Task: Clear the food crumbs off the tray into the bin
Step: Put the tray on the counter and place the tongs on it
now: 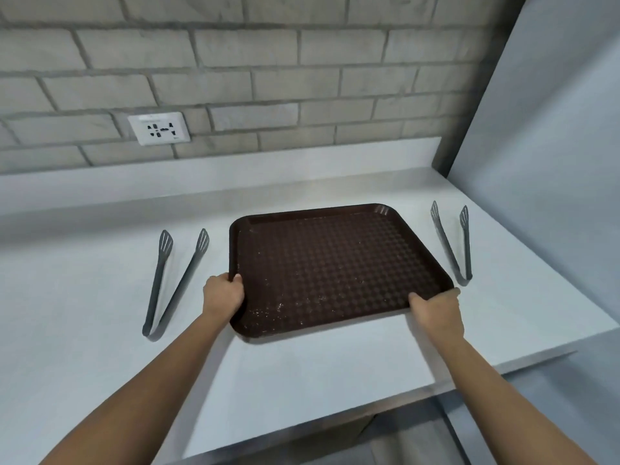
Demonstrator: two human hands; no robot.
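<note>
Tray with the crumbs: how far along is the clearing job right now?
Early stage. Nothing looks emptied: pale crumbs lie scattered on the brown tray, thickest near its front edge. In hand: the left hand grips the tray's left rim and the right hand its front right corner, over the white counter. Left: carry it to a bin, which is not in view, and tip the crumbs out.

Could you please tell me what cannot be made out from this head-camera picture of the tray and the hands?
- The bin: nowhere in the head view.
- Fingers of the left hand and right hand: hidden under the tray rim.
- Crumbs: pale specks, too small to identify.
- Whether the tray is lifted: unclear.
</note>
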